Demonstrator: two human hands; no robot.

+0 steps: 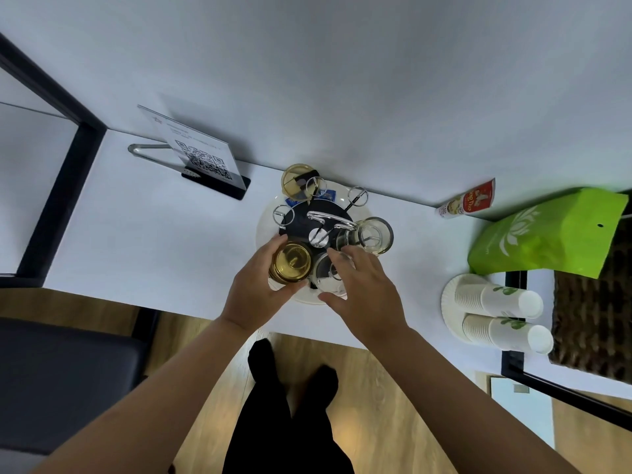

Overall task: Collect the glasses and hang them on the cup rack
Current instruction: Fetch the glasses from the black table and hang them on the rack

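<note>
So we were looking straight down at the white bench (154, 241) w/ the cup rack (316, 222) sitting on a round white plate (263, 227) near the wall. Our left hand (254, 292) had its grip wrapped around an amber glass (290, 262) at the rack's near-left side, fingers curled round it. Right hand (362, 289) had its grip loosely closed on a clear glass (330, 273) right beside it, thumb at the near rim, tho we couldn't tell how firm. Another clear glass (374, 236) sat on the rack's right side, and a 2nd amber glass (298, 181) at the far side. Paper cups (496, 299) lay stacked off to the right, near a green bag (547, 234); a QR sign (201, 159) stood far left.
</note>
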